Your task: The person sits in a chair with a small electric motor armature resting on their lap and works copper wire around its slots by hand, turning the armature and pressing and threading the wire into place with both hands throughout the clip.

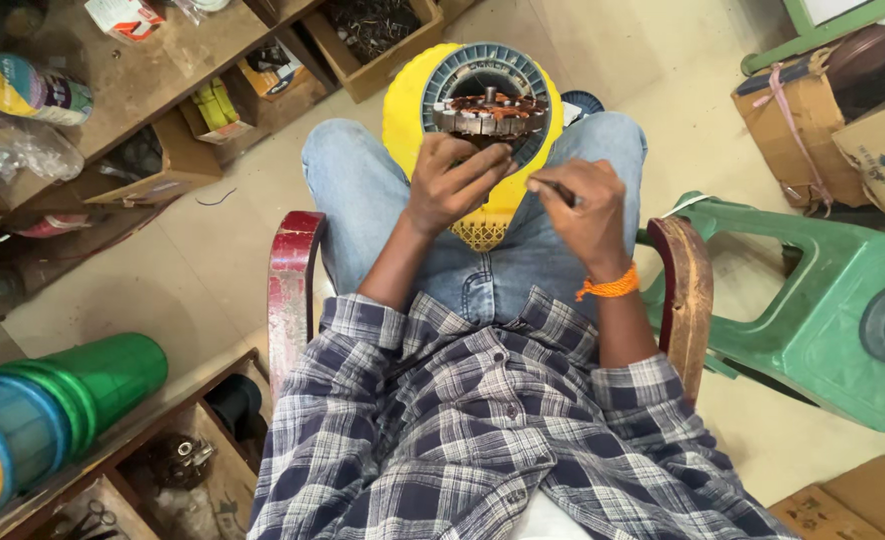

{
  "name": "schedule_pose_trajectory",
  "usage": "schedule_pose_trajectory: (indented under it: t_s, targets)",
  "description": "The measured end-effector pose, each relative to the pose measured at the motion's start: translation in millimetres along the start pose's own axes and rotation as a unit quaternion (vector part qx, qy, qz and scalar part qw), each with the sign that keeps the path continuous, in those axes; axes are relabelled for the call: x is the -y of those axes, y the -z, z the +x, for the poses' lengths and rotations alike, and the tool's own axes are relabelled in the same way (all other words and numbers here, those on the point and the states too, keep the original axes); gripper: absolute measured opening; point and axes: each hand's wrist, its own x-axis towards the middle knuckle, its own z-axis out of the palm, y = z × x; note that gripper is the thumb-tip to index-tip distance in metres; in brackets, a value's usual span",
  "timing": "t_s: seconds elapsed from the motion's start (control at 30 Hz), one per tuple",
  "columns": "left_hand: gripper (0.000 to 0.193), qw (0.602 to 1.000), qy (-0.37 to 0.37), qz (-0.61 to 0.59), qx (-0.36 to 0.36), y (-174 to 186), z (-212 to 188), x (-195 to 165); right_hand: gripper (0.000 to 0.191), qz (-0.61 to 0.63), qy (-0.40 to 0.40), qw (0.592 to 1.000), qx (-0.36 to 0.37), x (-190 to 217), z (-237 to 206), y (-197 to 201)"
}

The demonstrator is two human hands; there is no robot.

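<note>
I sit in a chair and look down at my lap. My left hand [453, 182] grips the near edge of a round motor stator [490, 112] with copper-coloured windings and holds it up over my knees. My right hand [583, 205], with an orange thread at the wrist, pinches a thin dark tool [561, 192] whose tip points toward the stator's lower edge. Behind the stator stands a yellow plastic stool [403, 105] with a grey round ribbed part [483, 65] lying on it.
The chair has dark red wooden armrests [291, 290]. A green plastic stool [823, 300] lies on its side at my right. Wooden shelves [153, 90] with boxes and clutter run along the left. Stacked coloured cans [53, 410] sit lower left, cardboard boxes [843, 120] upper right.
</note>
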Motion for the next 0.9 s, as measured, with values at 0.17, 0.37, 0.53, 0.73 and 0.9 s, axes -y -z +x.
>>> schedule_pose_trajectory:
  t_s: [0.17,0.37,0.53,0.73,0.9]
  targets:
    - [0.013,0.971,0.174,-0.152,-0.063,-9,-7,-20,0.008,0.034,-0.052,0.998,0.03,7,14,25]
    - [0.007,0.839,0.443,-0.291,-0.124,-32,-13,-44,0.011,0.044,0.016,0.999,0.015,5,61,11]
    - [0.009,0.713,0.535,-0.412,-0.19,-53,-15,-52,0.009,0.068,-0.055,0.996,0.027,-2,83,-7]
    - [0.013,0.67,0.611,-0.393,-0.154,-55,-6,-52,0.008,0.142,-0.137,0.979,0.049,-19,93,-13]
    - [0.016,0.674,0.612,-0.381,-0.163,-53,0,-57,0.007,0.144,-0.131,0.979,0.065,-22,95,-15]
